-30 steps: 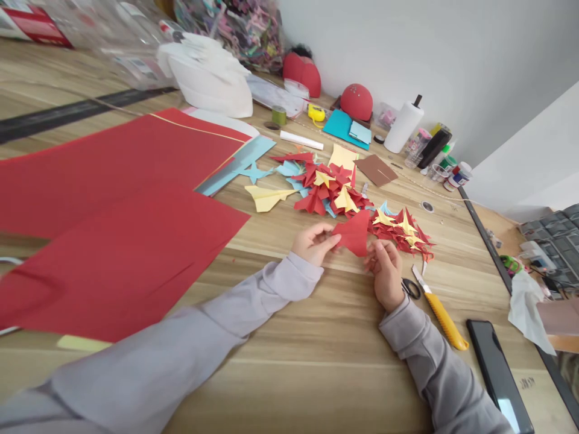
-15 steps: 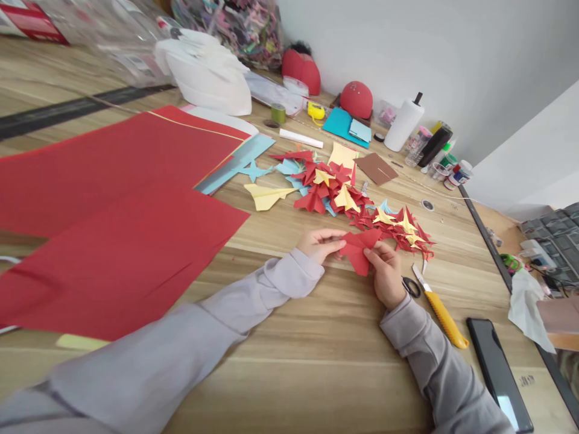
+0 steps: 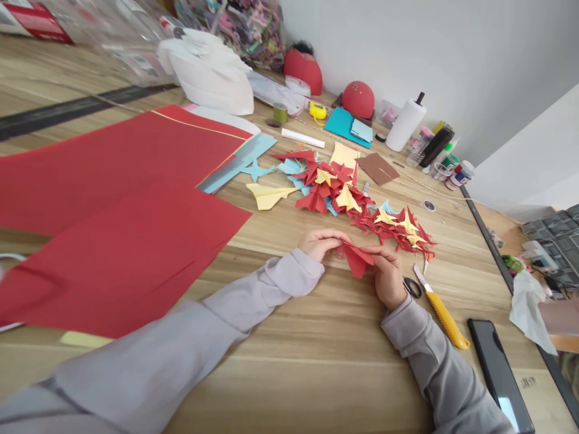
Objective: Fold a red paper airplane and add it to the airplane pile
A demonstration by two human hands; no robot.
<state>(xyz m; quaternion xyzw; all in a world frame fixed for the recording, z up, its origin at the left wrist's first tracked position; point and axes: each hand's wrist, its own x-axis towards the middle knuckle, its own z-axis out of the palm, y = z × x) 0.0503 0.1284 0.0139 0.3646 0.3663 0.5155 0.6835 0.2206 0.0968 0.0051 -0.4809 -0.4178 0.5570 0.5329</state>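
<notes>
A small folded piece of red paper (image 3: 356, 259) is held between both hands above the wooden table. My left hand (image 3: 322, 243) pinches its left end, and my right hand (image 3: 388, 274) grips its right end. Just beyond the hands lies a long pile of folded red paper pieces (image 3: 313, 200), mixed with yellow and light blue ones. A yellow paper plane (image 3: 269, 196) and a light blue folded star (image 3: 257, 170) rest left of the pile.
Large red sheets (image 3: 136, 259) cover the left side. Black-handled scissors (image 3: 412, 287), a yellow utility knife (image 3: 447, 319) and a phone (image 3: 500, 374) lie at the right. White tissues (image 3: 210, 78), a tape measure (image 3: 317, 110) and several bottles stand at the back.
The upper part of the red piece has folded over, so it looks narrower. The fingers of my right hand have moved up to its top edge.
</notes>
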